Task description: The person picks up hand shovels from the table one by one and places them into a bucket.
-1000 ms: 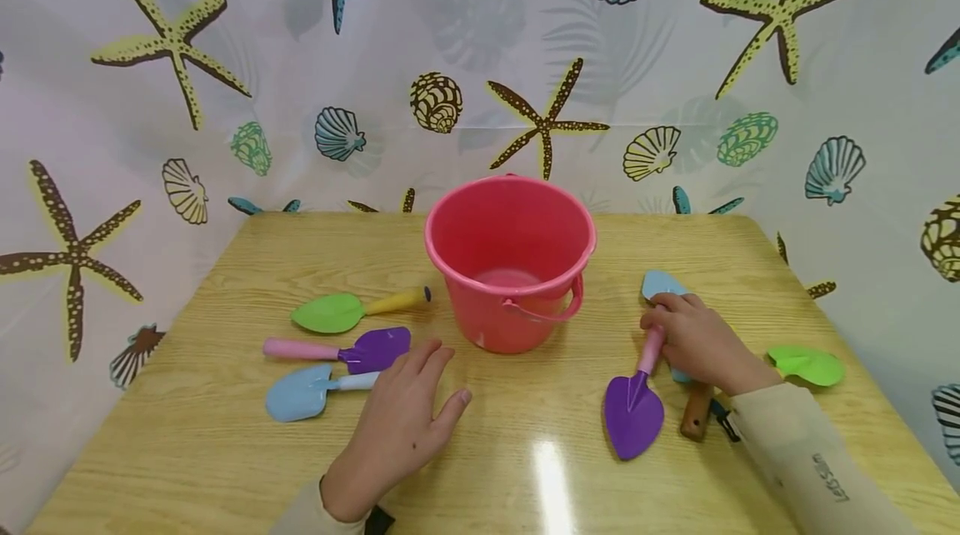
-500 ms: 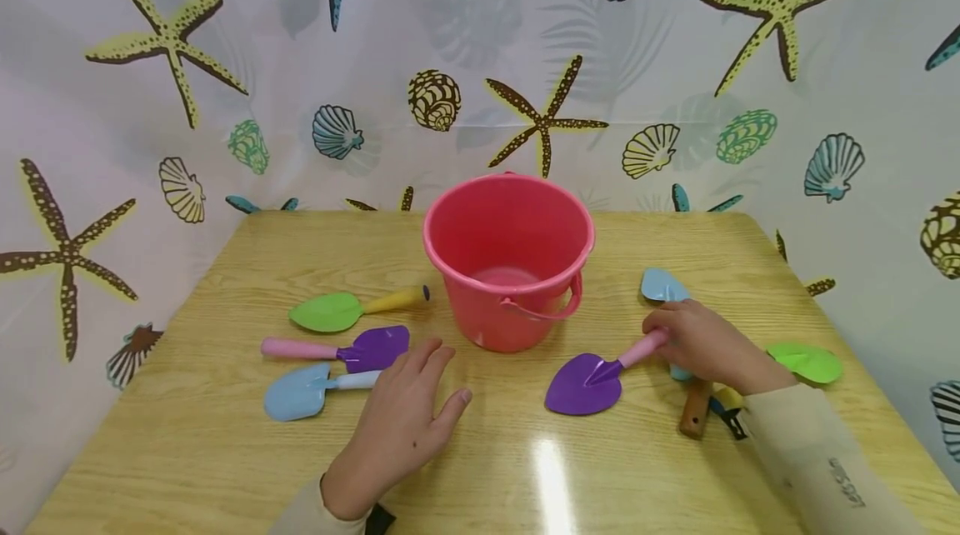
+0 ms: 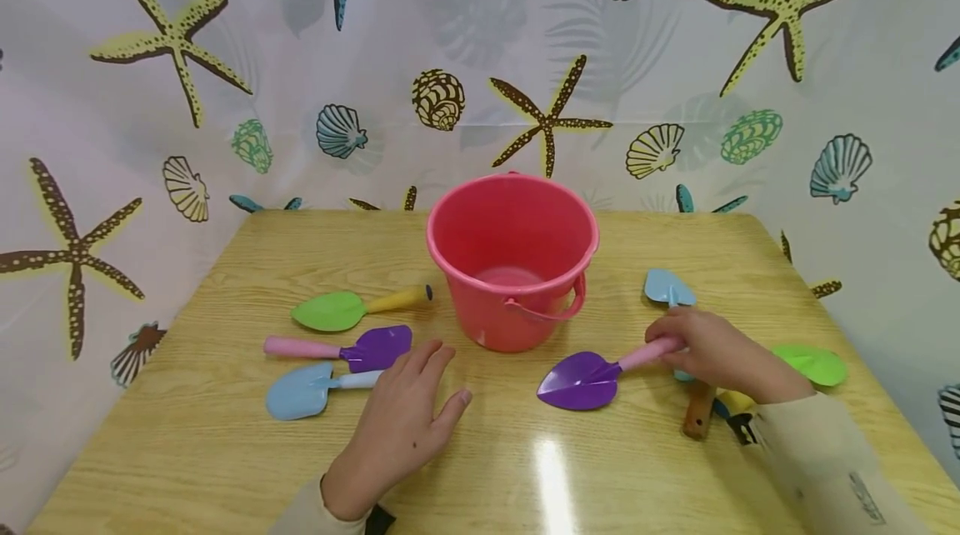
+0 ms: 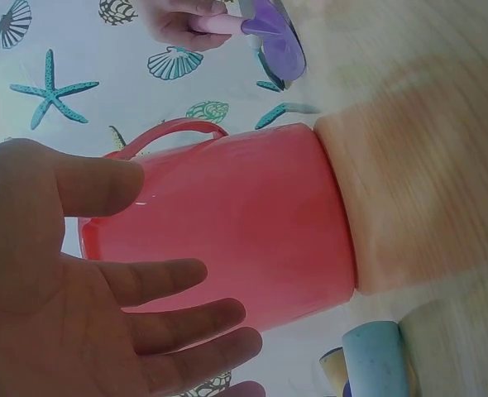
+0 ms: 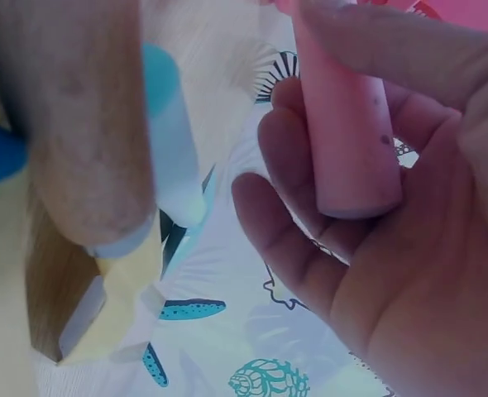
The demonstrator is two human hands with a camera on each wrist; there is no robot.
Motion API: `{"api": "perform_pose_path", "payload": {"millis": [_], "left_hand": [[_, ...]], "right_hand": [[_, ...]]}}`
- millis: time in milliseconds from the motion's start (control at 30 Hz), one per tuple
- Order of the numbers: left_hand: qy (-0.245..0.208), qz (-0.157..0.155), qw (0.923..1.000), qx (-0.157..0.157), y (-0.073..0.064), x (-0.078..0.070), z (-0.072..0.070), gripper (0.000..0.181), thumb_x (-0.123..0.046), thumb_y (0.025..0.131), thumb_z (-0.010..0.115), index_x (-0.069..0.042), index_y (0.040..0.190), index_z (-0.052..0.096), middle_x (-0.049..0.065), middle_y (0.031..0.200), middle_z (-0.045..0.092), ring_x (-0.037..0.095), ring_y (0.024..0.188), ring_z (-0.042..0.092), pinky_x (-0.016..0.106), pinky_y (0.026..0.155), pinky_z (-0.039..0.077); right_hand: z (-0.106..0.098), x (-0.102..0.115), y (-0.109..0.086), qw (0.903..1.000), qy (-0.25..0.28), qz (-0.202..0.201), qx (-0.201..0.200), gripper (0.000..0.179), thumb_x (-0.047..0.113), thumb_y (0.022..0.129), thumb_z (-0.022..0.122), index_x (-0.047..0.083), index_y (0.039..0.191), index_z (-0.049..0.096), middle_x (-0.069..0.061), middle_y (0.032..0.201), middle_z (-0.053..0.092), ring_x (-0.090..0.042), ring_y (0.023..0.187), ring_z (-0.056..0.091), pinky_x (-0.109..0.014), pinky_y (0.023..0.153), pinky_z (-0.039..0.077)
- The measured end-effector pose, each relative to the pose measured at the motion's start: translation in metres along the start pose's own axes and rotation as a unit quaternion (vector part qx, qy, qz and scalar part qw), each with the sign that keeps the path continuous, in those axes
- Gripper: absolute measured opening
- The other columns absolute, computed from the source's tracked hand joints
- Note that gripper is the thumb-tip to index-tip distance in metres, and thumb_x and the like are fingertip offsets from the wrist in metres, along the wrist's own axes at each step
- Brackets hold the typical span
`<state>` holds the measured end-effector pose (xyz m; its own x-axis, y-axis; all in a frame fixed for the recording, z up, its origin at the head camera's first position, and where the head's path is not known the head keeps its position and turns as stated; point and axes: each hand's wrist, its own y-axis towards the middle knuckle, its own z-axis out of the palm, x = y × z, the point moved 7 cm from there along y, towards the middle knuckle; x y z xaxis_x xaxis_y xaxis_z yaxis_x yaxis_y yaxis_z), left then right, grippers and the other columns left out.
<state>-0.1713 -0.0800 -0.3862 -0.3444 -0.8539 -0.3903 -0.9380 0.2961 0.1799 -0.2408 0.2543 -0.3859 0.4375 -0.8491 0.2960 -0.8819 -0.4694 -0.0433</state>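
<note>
Gripping the purple trowel (image 3: 596, 378) with the right hand (image 3: 708, 352), near right of the pink bucket (image 3: 491, 314). Spreading the left hand (image 3: 401, 427) wide beside a light-blue shovel (image 3: 303, 393). Wearing sleeve lettering (image 3: 866, 497) too blurred to read.

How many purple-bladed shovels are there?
2: one shovel lies left of the bucket, between the green shovel and the pale blue shovel; the right hand holds the other shovel by its pink handle. Another may be hidden behind that hand.
</note>
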Motion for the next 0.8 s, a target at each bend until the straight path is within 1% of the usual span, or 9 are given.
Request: {"api": "perform_pose_path", "payload": {"millis": [100, 200, 400, 533, 667, 800], "left_hand": [[-0.001, -0.003, 1.0000, 0.007, 0.000, 0.001, 0.001, 0.053, -0.038, 0.094, 0.064, -0.005, 0.135, 0.057, 0.015, 0.143, 0.054, 0.036, 0.130, 0.053, 0.055, 0.105, 0.047], [-0.002, -0.009, 0.9998, 0.016, 0.000, 0.002, 0.002, 0.053, -0.039, 0.095, 0.064, -0.006, 0.135, 0.057, 0.015, 0.144, 0.054, 0.036, 0.131, 0.053, 0.055, 0.105, 0.047], [-0.002, -0.005, 0.9999, 0.014, -0.002, 0.002, 0.004, 0.052, -0.039, 0.095, 0.064, -0.006, 0.134, 0.057, 0.015, 0.143, 0.054, 0.036, 0.129, 0.053, 0.055, 0.102, 0.048], [-0.002, -0.006, 0.9999, 0.014, -0.002, 0.002, 0.004, 0.052, -0.038, 0.095, 0.063, -0.006, 0.135, 0.057, 0.016, 0.143, 0.054, 0.037, 0.130, 0.053, 0.057, 0.103, 0.047], [0.004, -0.009, 0.9998, 0.016, -0.002, 0.003, 0.003, 0.053, -0.040, 0.095, 0.063, -0.007, 0.135, 0.057, 0.015, 0.143, 0.054, 0.037, 0.130, 0.052, 0.057, 0.104, 0.047], [0.001, -0.015, 0.9996, 0.023, -0.001, 0.004, 0.004, 0.053, -0.040, 0.095, 0.062, -0.007, 0.136, 0.056, 0.015, 0.144, 0.053, 0.037, 0.131, 0.052, 0.058, 0.104, 0.047]], "right_hand": [[-0.001, 0.004, -0.002, 1.0000, 0.004, -0.005, 0.002, 0.018, 0.012, 0.084, 0.077, 0.015, 0.100, 0.070, 0.003, 0.095, 0.065, -0.012, 0.081, 0.052, -0.030, 0.071, 0.045], [-0.005, 0.007, -0.004, 0.9999, 0.002, -0.010, -0.006, 0.019, 0.010, 0.083, 0.077, 0.015, 0.099, 0.068, 0.003, 0.095, 0.066, -0.012, 0.081, 0.052, -0.030, 0.071, 0.046], [-0.012, 0.010, -0.007, 0.9995, -0.004, -0.020, -0.024, 0.018, 0.009, 0.083, 0.077, 0.017, 0.096, 0.067, 0.007, 0.091, 0.065, -0.008, 0.079, 0.051, -0.028, 0.070, 0.045], [-0.015, 0.008, -0.009, 0.9995, -0.005, -0.013, -0.027, 0.018, 0.010, 0.083, 0.077, 0.017, 0.096, 0.067, 0.007, 0.089, 0.064, -0.008, 0.078, 0.050, -0.027, 0.069, 0.045], [-0.020, 0.006, -0.011, 0.9997, 0.009, 0.002, -0.022, 0.017, 0.011, 0.084, 0.077, 0.016, 0.098, 0.067, 0.008, 0.086, 0.062, -0.008, 0.075, 0.049, -0.025, 0.067, 0.042], [-0.027, 0.003, -0.013, 0.9996, 0.021, 0.010, -0.019, 0.014, 0.013, 0.087, 0.075, 0.014, 0.100, 0.069, 0.007, 0.085, 0.063, -0.006, 0.072, 0.048, -0.023, 0.063, 0.041]]}}
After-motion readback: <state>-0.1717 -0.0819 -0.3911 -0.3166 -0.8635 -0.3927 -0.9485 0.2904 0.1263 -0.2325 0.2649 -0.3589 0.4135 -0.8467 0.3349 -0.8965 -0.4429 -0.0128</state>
